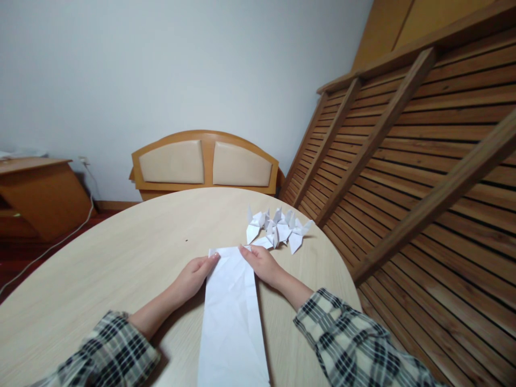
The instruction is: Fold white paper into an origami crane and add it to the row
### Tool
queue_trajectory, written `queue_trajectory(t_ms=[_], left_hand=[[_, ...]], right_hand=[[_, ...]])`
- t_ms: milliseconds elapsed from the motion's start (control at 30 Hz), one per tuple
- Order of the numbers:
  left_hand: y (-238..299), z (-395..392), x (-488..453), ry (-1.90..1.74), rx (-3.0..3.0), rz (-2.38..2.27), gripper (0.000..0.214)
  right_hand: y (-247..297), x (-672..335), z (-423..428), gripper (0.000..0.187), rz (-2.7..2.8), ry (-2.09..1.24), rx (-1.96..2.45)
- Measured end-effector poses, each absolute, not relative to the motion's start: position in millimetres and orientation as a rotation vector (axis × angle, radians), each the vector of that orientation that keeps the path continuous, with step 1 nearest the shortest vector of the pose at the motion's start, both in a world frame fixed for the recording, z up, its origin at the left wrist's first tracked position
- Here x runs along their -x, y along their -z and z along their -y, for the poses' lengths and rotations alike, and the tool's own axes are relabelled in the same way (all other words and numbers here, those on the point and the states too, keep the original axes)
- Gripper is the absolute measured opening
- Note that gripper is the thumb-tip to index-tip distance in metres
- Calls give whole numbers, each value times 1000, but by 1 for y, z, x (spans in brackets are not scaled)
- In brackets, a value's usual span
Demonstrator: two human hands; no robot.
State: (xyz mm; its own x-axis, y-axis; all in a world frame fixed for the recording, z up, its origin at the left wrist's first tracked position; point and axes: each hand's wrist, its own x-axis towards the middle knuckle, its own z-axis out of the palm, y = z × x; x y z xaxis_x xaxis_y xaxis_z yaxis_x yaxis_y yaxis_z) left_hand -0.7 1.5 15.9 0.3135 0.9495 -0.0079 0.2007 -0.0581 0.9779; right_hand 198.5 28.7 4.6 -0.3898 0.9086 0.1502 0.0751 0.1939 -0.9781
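A long strip of white paper (234,322), lightly creased, runs from the middle of the table down past the bottom of the view. Its far end shows a narrow fold. My left hand (195,275) is closed on the far left corner, thumb on top and fingers beneath. At the far right corner my right hand (262,263) pinches the same paper, its thumb lying on the folded edge. Just beyond my right hand stand several folded white paper cranes (282,231), bunched together with their points up.
The round pale wooden table (121,252) fills the foreground. A headboard with cream panels (205,161) stands behind it. To the right leans a slatted wooden frame (403,161), close to the table's edge. A wooden desk (44,199) and a white cable (76,228) are at left.
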Motion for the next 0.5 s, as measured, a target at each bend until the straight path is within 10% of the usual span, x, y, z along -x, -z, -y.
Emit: queue_trajectory(t_ms=[500], left_hand=[[-20, -4, 2, -946, -1566, -1142, 54]], right_hand=[[-3, -198, -31, 59, 1678, -1338, 929]])
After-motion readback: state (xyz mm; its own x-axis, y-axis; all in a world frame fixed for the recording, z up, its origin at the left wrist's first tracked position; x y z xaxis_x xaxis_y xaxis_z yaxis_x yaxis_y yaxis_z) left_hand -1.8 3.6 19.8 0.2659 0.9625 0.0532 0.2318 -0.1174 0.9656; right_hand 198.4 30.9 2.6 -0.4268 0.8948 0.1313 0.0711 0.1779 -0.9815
